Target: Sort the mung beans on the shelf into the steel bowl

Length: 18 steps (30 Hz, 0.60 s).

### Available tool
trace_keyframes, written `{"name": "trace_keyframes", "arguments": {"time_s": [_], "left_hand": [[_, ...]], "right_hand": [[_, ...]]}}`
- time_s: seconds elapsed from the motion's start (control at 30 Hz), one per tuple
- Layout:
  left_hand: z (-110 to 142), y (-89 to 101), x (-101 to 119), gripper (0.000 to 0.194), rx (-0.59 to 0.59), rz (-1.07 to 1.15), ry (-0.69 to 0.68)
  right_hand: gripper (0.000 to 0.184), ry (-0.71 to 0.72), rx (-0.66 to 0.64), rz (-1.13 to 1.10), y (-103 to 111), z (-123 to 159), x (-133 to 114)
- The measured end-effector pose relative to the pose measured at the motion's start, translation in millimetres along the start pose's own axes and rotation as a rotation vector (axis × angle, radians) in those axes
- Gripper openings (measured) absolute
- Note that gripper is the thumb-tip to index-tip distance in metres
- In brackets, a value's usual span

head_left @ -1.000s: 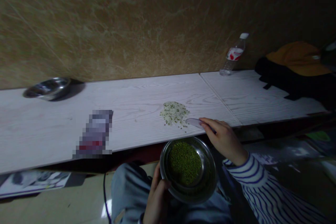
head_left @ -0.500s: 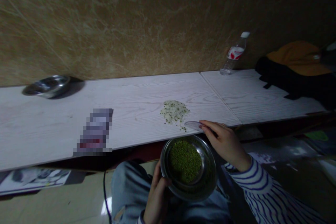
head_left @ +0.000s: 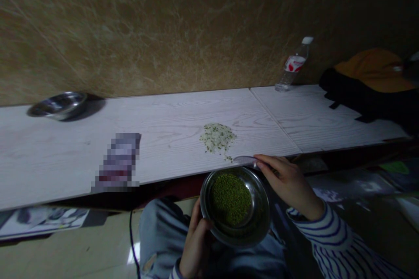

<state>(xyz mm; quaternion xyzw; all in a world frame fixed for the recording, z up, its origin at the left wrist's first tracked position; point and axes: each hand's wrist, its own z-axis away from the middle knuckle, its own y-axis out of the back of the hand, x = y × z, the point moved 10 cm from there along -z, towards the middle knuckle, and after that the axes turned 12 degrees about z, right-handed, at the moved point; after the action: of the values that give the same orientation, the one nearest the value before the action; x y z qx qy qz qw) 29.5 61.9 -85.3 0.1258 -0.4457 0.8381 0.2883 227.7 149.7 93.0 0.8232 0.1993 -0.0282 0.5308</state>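
My left hand (head_left: 195,244) grips the near-left rim of a steel bowl (head_left: 262,222) that holds a heap of small green beans (head_left: 230,198), kept over my lap just below the table edge. My right hand (head_left: 290,183) pinches the handle of a pale spoon (head_left: 245,160). The spoon's head lies at the table's front edge, just above the bowl's far rim. On the white wooden table (head_left: 163,130) a little beyond the spoon lies a small pile of mixed white and green grains (head_left: 217,137).
A second steel bowl (head_left: 58,104) stands at the table's far left by the wall. A blurred-out flat item (head_left: 118,162) lies left of centre. A plastic water bottle (head_left: 293,66) and an orange-and-black bag (head_left: 373,83) occupy the far right. Papers (head_left: 42,220) lie under the table's left.
My right hand with the spoon has drawn back from the grain pile to the table's front edge, closer to the bowl. The bowl and my left hand have barely moved.
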Motion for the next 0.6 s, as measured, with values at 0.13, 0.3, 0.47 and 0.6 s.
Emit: {"name": "trace_keyframes", "arguments": {"time_s": [0.13,0.3,0.47,0.6], "left_hand": [[-3,1.1,-1,0.068,-0.012,0.005,-0.007],[-3,1.3,1,0.066,-0.01,0.022,-0.031],[-3,0.5,2,0.064,-0.018,0.017,-0.039],[-1,-2.1,3,0.062,-0.039,0.027,-0.036]], "right_hand": [[0.024,-0.015,0.023,-0.008,1,-2,2],[0.023,-0.027,0.013,-0.014,2,1,3],[0.025,-0.016,-0.002,-0.022,-4,-5,1],[0.025,-0.043,0.024,-0.03,-5,-11,5]]}}
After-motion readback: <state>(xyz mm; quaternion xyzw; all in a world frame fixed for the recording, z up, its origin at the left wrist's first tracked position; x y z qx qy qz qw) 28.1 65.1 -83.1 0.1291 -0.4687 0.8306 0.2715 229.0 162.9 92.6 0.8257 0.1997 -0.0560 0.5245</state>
